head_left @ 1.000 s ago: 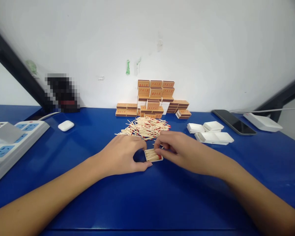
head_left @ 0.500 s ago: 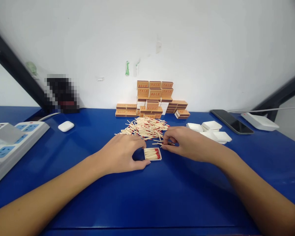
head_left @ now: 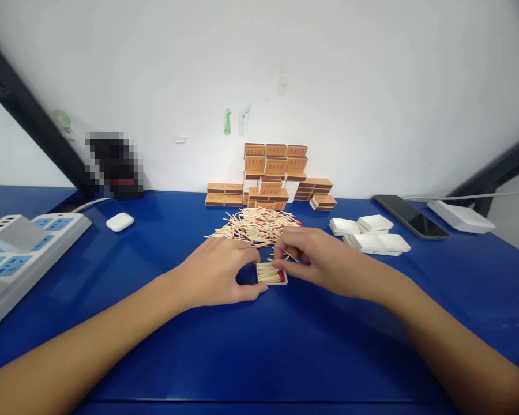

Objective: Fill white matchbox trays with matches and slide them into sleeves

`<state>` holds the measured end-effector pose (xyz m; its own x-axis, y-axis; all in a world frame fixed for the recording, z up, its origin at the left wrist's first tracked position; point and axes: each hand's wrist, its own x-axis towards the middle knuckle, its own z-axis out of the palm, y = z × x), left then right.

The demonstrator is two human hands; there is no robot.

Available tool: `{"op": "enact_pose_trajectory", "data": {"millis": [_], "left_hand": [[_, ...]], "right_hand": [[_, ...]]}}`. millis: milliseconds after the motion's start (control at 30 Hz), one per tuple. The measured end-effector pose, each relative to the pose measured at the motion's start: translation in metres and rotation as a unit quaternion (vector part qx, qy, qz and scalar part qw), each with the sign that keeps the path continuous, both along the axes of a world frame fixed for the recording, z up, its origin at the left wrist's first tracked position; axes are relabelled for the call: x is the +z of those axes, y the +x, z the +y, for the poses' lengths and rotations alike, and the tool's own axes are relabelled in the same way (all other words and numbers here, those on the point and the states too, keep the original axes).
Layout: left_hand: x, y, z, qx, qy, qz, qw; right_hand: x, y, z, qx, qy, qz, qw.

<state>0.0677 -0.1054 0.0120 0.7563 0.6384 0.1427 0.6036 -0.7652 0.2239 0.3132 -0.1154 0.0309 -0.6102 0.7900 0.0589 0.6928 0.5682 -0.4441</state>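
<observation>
A small white matchbox tray [head_left: 271,282] filled with red-tipped matches lies flat on the blue table. My left hand [head_left: 220,271] grips it from the left, thumb at the near side and fingers at the far side. Over the tray's far right part, my right hand [head_left: 311,256] is closed in a pinch, its fingertips on a match; how many it holds is hidden. Just behind is a big loose pile of matches [head_left: 259,225], with a few strays lying between it and the tray.
Orange matchboxes [head_left: 275,166] stand stacked against the wall. To the right lie several white trays [head_left: 374,242], a phone [head_left: 410,216] and a white device [head_left: 461,216]. On the left are a white earphone case [head_left: 120,222] and a power strip [head_left: 64,239].
My right hand has moved left from the stray matches to the tray's far edge. The left hand keeps its hold on the tray. The view has shifted slightly.
</observation>
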Motion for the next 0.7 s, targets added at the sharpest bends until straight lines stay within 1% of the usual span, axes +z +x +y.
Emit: {"op": "enact_pose_trajectory", "data": {"millis": [67, 167, 300, 367, 533, 600, 700], "left_hand": [[-0.001, 0.000, -0.001, -0.003, 0.004, -0.002, 1.000], [-0.001, -0.001, 0.000, -0.004, 0.006, -0.001, 1.000], [-0.001, 0.000, 0.001, -0.002, 0.000, -0.003, 1.000], [-0.001, 0.000, 0.001, -0.004, 0.002, -0.005, 1.000], [0.000, 0.000, -0.001, -0.008, 0.014, -0.015, 1.000], [0.000, 0.000, 0.000, -0.009, 0.019, -0.011, 1.000], [-0.001, 0.000, 0.001, -0.008, 0.016, -0.005, 1.000]], "right_hand": [[-0.003, -0.008, -0.005, 0.020, -0.005, 0.003, 1.000], [-0.004, -0.010, -0.007, 0.029, -0.012, 0.000, 1.000], [0.001, -0.002, -0.003, 0.002, 0.055, 0.002, 0.998], [0.004, 0.000, -0.002, -0.008, 0.070, 0.005, 0.998], [0.002, -0.005, -0.006, 0.036, 0.004, 0.010, 0.999], [0.000, -0.007, -0.008, 0.039, -0.012, 0.000, 0.999], [-0.001, -0.007, -0.008, 0.028, -0.017, -0.007, 0.999]]}}
